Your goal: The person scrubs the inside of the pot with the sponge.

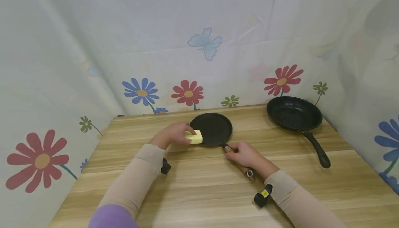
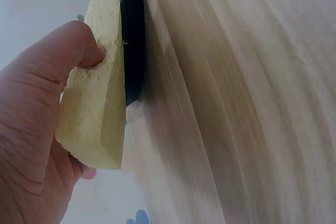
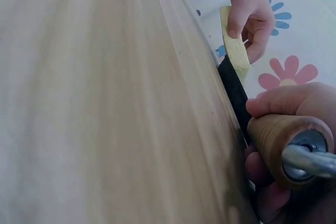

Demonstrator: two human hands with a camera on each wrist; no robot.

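Observation:
A pale yellow sponge (image 1: 195, 137) is pinched between the thumb and fingers of my left hand (image 1: 176, 134). It lies against the left edge of a flat black griddle pan (image 1: 213, 127). In the left wrist view the sponge (image 2: 98, 93) is a thick block, with the thumb pressing its face beside the dark pan rim (image 2: 132, 35). My right hand (image 1: 246, 154) grips the pan's wooden handle (image 1: 242, 168). The metal hanging ring (image 3: 310, 160) at the handle's end shows large in the right wrist view, with fingers curled around the wood.
A deeper black frying pan (image 1: 293, 113) sits at the right rear of the wooden table (image 1: 199, 193), its handle (image 1: 317, 150) pointing toward the front right. Behind the table hangs a white curtain (image 1: 156, 41) printed with flowers and a butterfly.

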